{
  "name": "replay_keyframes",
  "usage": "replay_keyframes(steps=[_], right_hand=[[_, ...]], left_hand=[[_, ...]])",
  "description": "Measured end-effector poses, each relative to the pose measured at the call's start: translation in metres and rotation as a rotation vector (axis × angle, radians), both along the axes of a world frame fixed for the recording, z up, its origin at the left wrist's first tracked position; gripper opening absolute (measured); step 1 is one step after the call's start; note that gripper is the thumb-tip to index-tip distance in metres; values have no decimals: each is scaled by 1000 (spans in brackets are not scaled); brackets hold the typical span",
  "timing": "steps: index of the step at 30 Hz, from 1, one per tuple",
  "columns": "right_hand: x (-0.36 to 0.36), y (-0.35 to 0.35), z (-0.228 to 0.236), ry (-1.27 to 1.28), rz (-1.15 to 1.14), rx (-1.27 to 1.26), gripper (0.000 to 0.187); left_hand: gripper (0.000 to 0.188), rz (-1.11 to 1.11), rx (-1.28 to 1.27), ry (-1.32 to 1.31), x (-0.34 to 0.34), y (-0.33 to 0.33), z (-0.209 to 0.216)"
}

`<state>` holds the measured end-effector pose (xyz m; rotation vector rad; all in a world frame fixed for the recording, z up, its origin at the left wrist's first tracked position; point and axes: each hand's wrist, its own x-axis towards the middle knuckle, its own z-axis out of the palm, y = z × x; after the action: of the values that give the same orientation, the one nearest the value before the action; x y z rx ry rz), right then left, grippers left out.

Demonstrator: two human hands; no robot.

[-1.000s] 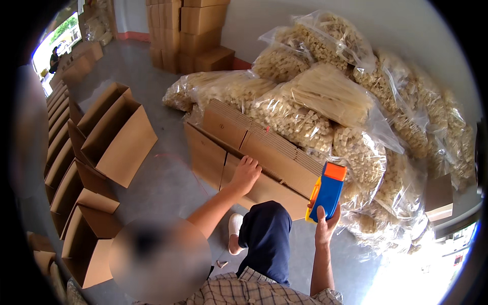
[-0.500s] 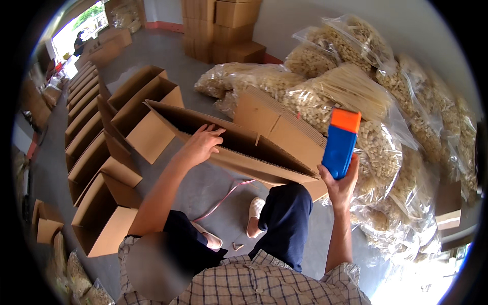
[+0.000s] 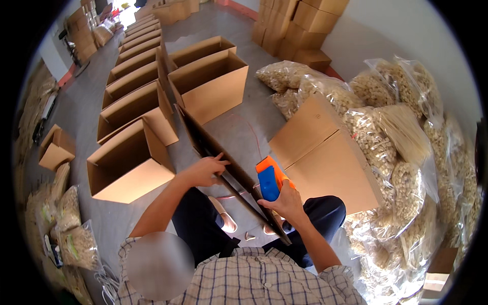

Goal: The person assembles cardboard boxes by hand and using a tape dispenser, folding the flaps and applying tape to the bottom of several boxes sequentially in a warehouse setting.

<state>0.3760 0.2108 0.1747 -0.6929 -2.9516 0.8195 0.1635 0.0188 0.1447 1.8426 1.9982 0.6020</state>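
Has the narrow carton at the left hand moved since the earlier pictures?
Yes. The narrow carton has moved left and toward the person, judged against the leaning cardboard; floor now shows between the two.

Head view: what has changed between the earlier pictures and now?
The carton swung left and turned, away from the flat stack. The right hand brought the blue-and-orange tool inward, beside it. Nothing was let go: left hand still on the carton, right on the tool; open boxes unmoved.
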Motion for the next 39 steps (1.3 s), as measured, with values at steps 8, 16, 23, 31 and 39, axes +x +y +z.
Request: replay_keyframes(steps=[8, 16, 23, 31, 39], right_hand=[[-5, -22, -3, -17, -93, -53, 75], [12, -26, -19, 123, -150, -15, 80], [72, 59, -20, 480, -692, -171, 56], [158, 45, 38, 662, -248, -669, 54], [51, 18, -35, 381, -97, -497, 49]], left_hand=[[61, 1337, 291, 283, -50, -43, -50], [67, 1402, 70, -217, -108, -26, -63], [65, 643, -78, 91, -107, -48, -36], [70, 519, -432, 181, -29, -7, 1], [74, 319, -544, 233, 22, 3, -8]])
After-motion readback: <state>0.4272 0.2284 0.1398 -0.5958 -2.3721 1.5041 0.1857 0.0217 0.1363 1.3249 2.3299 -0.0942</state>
